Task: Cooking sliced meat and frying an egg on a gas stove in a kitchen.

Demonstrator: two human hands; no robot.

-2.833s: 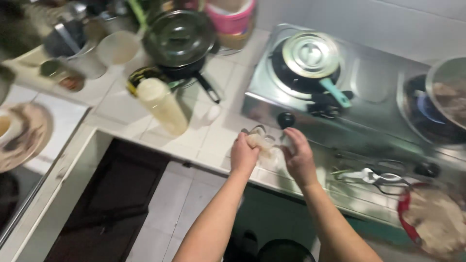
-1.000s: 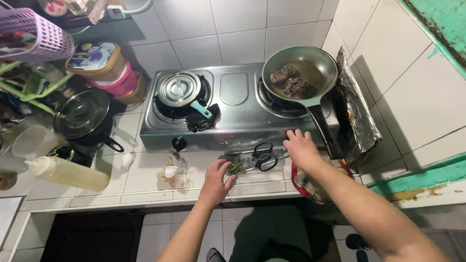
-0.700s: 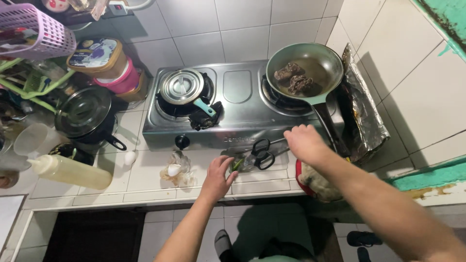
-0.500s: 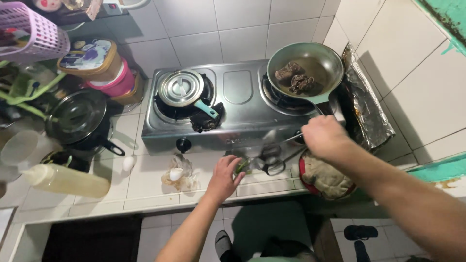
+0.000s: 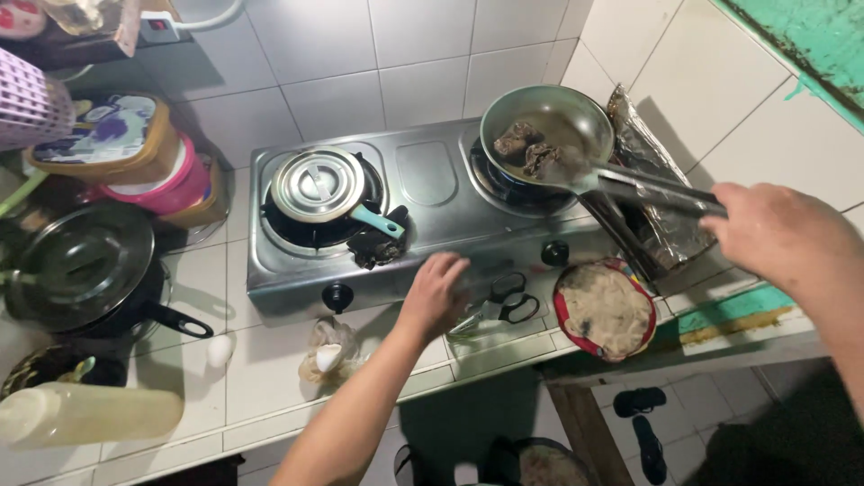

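My right hand (image 5: 781, 236) grips metal tongs (image 5: 648, 189) whose tips reach into the frying pan (image 5: 545, 135) on the right burner, touching dark pieces of meat (image 5: 531, 153). My left hand (image 5: 435, 293) rests on the tiled counter in front of the steel two-burner stove (image 5: 423, 193), fingers spread, just left of black-handled scissors (image 5: 506, 301). A small lidded pot with a teal handle (image 5: 326, 187) sits on the left burner.
A red plate of pale food (image 5: 605, 309) lies right of the scissors. A crumpled plastic bag with an egg (image 5: 328, 354) and another egg (image 5: 219, 350) sit on the counter. A black lidded pan (image 5: 85, 270), a bottle (image 5: 85, 414) and stacked containers (image 5: 135, 153) stand at left. Foil (image 5: 661, 180) lines the right wall.
My right hand has lifted the tongs from the counter and swung them up into the frying pan. My left hand moved slightly up toward the stove front.
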